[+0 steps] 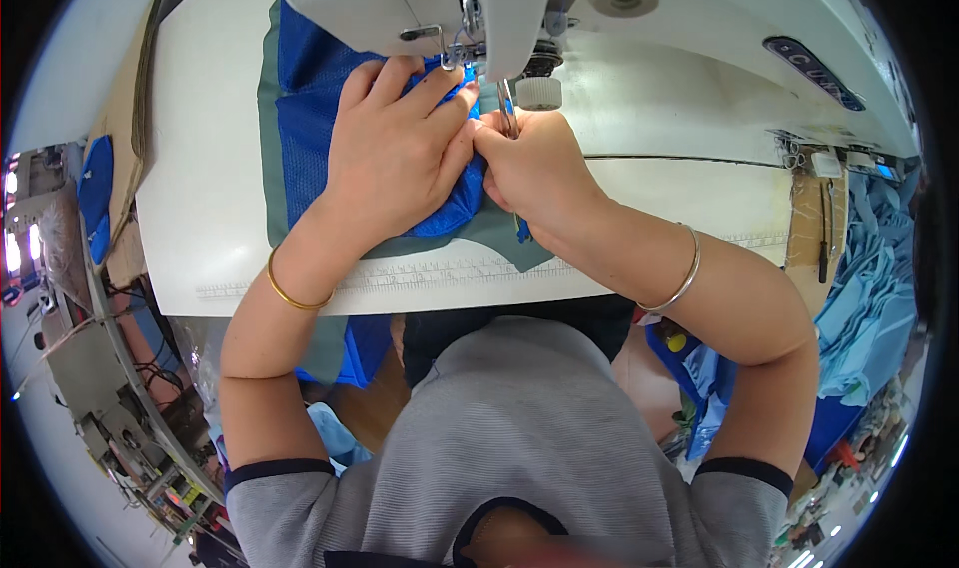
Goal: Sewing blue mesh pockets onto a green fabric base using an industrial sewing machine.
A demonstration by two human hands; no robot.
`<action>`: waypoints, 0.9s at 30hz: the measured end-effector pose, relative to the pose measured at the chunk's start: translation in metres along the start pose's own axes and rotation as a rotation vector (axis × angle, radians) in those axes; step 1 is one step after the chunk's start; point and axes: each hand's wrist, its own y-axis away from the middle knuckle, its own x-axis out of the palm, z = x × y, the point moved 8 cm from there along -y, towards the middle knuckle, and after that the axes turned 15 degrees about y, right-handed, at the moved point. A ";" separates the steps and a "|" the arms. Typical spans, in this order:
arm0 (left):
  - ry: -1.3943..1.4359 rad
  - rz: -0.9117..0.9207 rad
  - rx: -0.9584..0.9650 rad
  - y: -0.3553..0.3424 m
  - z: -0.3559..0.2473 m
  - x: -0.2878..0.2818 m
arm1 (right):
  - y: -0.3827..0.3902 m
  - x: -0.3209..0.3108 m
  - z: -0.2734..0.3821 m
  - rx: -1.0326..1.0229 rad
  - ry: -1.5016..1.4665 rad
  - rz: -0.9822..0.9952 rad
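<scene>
Under the white sewing machine (519, 8), the left hand (395, 153) presses flat on crumpled blue mesh fabric (310, 118); beside it, the right hand (534, 163) pinches the fabric's edge near the needle.

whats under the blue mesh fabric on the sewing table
A grey-green fabric layer lies under the blue mesh fabric, showing along its left and lower edges, on the white table. The left hand covers the middle, so that part is hidden.

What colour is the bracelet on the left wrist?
Gold. The thin bangle circles the left wrist, clearest in the head view.
</scene>
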 end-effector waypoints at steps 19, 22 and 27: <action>-0.071 0.059 -0.033 0.008 0.005 0.005 | 0.083 0.019 0.015 -1.297 1.401 -0.378; 0.042 0.075 0.038 0.009 0.012 0.002 | 0.081 0.030 0.015 -1.298 1.433 -0.344; 0.111 0.082 0.115 0.007 0.021 0.001 | 0.083 0.041 0.013 -1.305 1.501 -0.341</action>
